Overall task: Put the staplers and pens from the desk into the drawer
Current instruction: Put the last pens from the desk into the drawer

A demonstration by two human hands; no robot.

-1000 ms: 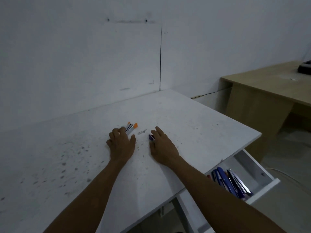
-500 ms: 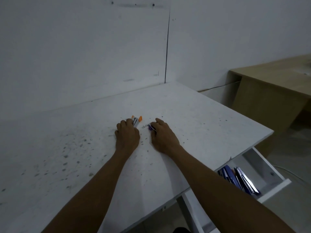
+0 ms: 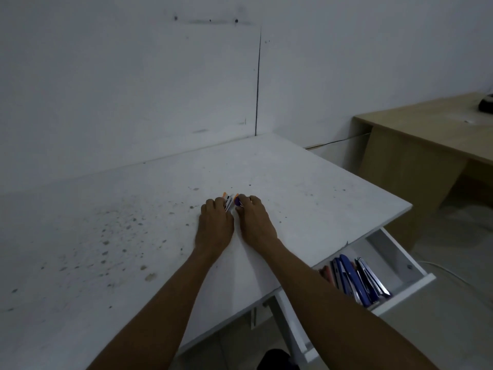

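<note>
Both hands lie side by side on the white desk (image 3: 306, 188), palms down. My left hand (image 3: 215, 225) covers white pens with orange caps (image 3: 228, 201), whose ends stick out past the fingertips. My right hand (image 3: 254, 222) covers a pen with a purple cap (image 3: 237, 201). The two sets of pens now touch between the hands. Whether the fingers grip the pens or only press on them is not clear. The white drawer (image 3: 408, 284) stands pulled out at the lower right, with several blue and dark staplers (image 3: 354, 281) inside.
A tan wooden desk (image 3: 426, 134) stands at the right with a dark object (image 3: 486, 104) on it. White walls close the desk's far side. A thin cable (image 3: 453, 276) runs on the floor beside the drawer. Dark specks mark the desk's left part.
The two hands have slid together, bringing the orange-capped pens and the purple-capped pen side by side. The gap between the hands has closed.
</note>
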